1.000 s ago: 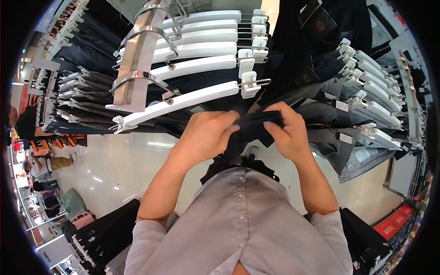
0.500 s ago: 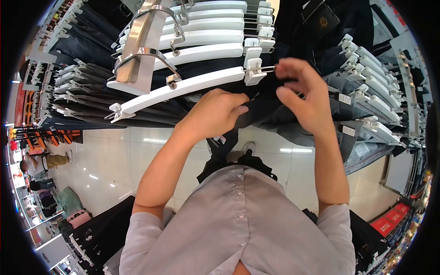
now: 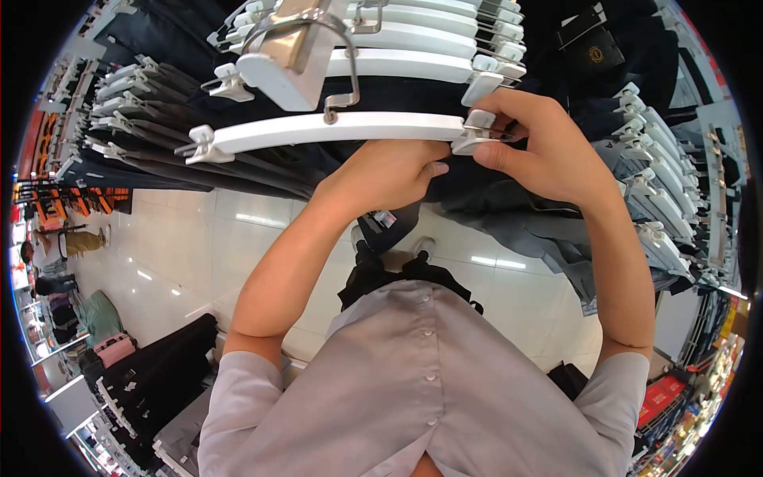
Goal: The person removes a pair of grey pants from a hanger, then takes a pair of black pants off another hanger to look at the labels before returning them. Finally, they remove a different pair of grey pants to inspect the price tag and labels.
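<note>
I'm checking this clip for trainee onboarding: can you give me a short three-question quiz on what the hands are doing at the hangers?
1. True or false: the right hand pinches the clip at the end of the front hanger.
2. What does the left hand grip, just under that hanger? A) a price tag B) trousers C) a shoe
3. Fill in: the front hanger is ____ in colour.

Key: 1 true; 2 B; 3 white.
</note>
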`<move>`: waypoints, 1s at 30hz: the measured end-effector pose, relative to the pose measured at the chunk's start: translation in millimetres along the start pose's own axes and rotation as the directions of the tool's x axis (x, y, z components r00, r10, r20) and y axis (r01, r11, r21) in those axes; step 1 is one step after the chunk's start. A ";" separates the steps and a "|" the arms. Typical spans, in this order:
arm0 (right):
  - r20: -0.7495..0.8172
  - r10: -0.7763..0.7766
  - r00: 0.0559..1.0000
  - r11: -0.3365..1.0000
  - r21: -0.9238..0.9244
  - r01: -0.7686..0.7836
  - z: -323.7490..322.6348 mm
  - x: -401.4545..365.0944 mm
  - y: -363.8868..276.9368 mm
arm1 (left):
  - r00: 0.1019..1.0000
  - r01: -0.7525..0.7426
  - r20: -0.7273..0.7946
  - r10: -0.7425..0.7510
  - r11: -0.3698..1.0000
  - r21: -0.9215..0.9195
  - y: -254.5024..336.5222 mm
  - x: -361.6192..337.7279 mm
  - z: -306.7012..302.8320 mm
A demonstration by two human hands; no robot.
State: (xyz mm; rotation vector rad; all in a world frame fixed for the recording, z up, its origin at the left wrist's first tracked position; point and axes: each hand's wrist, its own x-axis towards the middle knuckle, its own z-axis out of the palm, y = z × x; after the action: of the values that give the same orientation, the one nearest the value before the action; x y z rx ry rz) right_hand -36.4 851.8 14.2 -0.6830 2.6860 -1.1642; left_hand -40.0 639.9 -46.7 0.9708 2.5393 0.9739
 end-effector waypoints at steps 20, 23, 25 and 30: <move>-0.047 -0.111 0.993 0.992 0.047 0.113 8.4 -2.0 3.4 | 0.986 0.158 0.079 -0.145 0.968 -0.197 -4.1 -1.4 -15.7; -0.006 -0.066 0.998 0.990 0.123 0.066 8.7 -1.8 2.6 | 0.990 0.116 0.125 -0.071 0.911 -0.395 -19.7 6.1 -12.4; 0.049 -0.008 0.999 0.986 0.168 0.000 6.8 -3.3 1.7 | 0.986 -0.065 0.099 0.135 0.853 -0.518 -31.2 16.1 -13.5; 0.114 0.170 0.979 0.934 0.299 -0.197 2.9 -7.4 -0.4 | 0.980 -0.151 -0.008 0.198 0.722 -0.675 -31.2 20.8 -9.1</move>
State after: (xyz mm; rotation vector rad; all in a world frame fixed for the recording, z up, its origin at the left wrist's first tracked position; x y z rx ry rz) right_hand -28.8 853.0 12.1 -0.4119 2.3598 -1.4237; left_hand -75.0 631.9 -60.7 0.9785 1.7920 1.7176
